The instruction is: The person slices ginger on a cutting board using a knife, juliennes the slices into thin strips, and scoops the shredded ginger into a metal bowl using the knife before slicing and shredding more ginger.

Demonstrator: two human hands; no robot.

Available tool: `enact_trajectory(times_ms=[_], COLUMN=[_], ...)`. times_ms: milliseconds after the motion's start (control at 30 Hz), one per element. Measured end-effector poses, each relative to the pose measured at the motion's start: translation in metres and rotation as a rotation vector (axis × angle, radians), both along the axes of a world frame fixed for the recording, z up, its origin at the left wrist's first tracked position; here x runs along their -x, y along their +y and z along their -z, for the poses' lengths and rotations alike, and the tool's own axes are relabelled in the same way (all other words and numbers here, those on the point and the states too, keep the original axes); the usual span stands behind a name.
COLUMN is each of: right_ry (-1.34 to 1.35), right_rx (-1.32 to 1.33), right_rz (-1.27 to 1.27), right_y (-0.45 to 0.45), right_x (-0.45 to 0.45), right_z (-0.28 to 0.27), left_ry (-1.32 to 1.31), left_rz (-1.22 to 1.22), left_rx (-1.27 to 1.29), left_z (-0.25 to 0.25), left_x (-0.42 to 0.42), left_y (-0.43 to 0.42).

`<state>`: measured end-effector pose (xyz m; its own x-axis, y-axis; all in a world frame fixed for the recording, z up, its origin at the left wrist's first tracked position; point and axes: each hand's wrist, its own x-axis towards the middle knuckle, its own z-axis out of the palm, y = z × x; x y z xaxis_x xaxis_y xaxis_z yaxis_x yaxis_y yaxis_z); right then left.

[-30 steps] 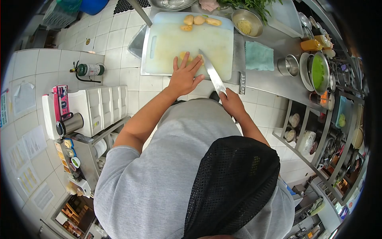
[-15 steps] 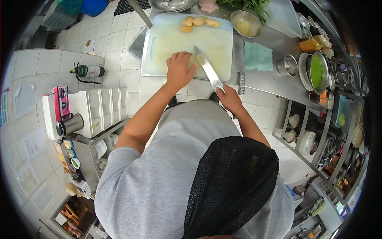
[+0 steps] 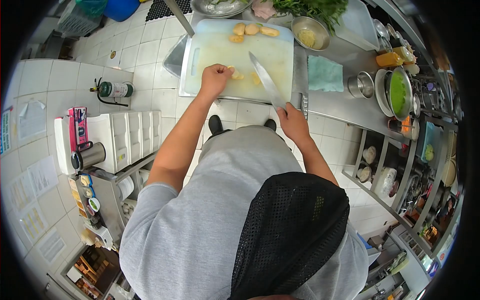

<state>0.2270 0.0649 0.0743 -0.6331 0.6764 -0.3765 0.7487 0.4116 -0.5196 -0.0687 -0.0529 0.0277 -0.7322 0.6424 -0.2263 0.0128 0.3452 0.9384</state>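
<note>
My left hand (image 3: 215, 80) is over the left part of the white cutting board (image 3: 210, 52), its fingers pinched at a pale yellow piece (image 3: 236, 74). My right hand (image 3: 293, 122) is wrapped round the handle of a large knife (image 3: 266, 81), whose blade slants up and left across the board. Just left of the blade lies another yellow piece (image 3: 256, 78). Several peeled yellow pieces (image 3: 252, 29) sit at the board's far edge.
Right of the board are a metal bowl (image 3: 310, 34) with pale yellow shreds, a green cloth (image 3: 325, 74) and a small metal pot (image 3: 361, 85). Leafy greens (image 3: 320, 11) lie behind the bowl. A metal post (image 3: 178, 17) rises by the board's far left corner.
My left hand has drawn back to the left and its spread fingers have closed into a pinch. The piece on the blade half a second ago no longer shows there.
</note>
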Motion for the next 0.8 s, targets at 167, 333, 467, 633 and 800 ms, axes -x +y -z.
enact_trajectory(times_ms=[167,333,467,633,800], right_ry=[-0.029,-0.084,-0.078,-0.103,-0.059], right_rx=[0.006,0.003,0.001,0.052,0.036], right_rz=[0.043,0.069,0.085,0.128,0.135], right_y=[0.009,0.006,-0.001,-0.007,-0.007], right_x=[-0.022,-0.037,-0.046,-0.049,-0.059], right_z=[0.018,0.027,0.025,0.018,0.024], left_ry=[0.171,0.377,0.584,0.889,0.852], left_rz=[0.059,0.044,-0.005,0.547,0.81], left_rx=[0.238,0.525,0.443,0.051,0.269], left_z=[0.006,-0.016,-0.018,-0.014,-0.017], left_x=[0.01,0.0,-0.002,-0.016,-0.024], left_y=[0.0,0.006,0.005,0.034,0.063])
